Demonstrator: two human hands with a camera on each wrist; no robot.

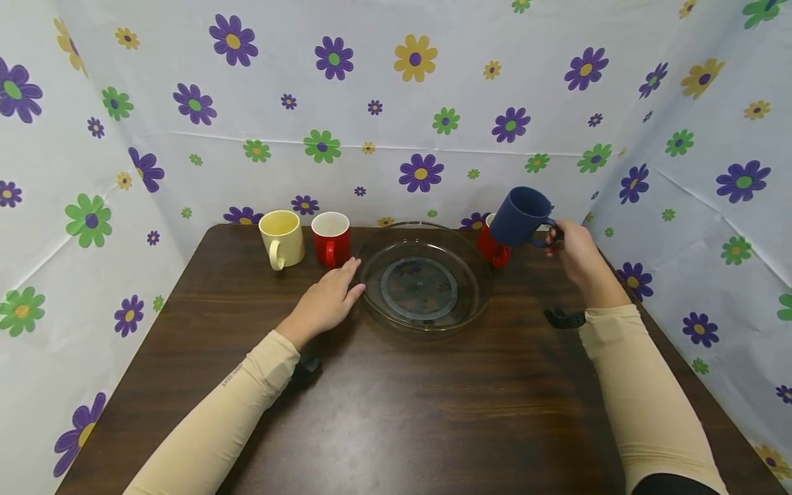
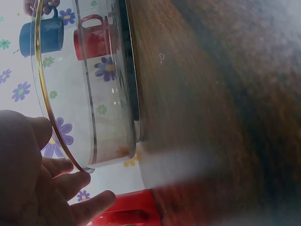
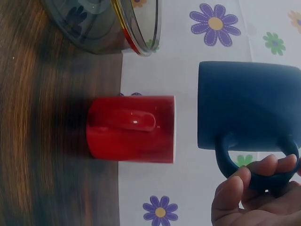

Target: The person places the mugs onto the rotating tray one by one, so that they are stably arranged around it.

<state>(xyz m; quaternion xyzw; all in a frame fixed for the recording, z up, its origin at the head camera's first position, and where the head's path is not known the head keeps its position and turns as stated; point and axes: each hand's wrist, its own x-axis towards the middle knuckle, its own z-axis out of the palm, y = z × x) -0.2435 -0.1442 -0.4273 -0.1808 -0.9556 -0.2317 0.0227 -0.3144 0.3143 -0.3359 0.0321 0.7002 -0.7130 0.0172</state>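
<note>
My right hand [image 1: 575, 251] grips the handle of a blue mug [image 1: 518, 218], held in the air at the back right. Below and slightly left of it a red mug [image 3: 131, 129] stands upright on the table, partly hidden by the blue mug in the head view. A wide clear glass bowl [image 1: 427, 323] with a yellowish rim sits at the back middle. Against its left side my left hand [image 1: 328, 295] rests with fingers extended; in the left wrist view thumb and fingers [image 2: 70, 183] lie at the rim.
Left of the bowl stand a second red mug [image 1: 331, 240], close to the left fingertips, and a pale yellow mug [image 1: 284, 240]. Flower-print cloth [image 1: 365, 103] hangs behind and on both sides of the dark wooden table [image 1: 433, 405].
</note>
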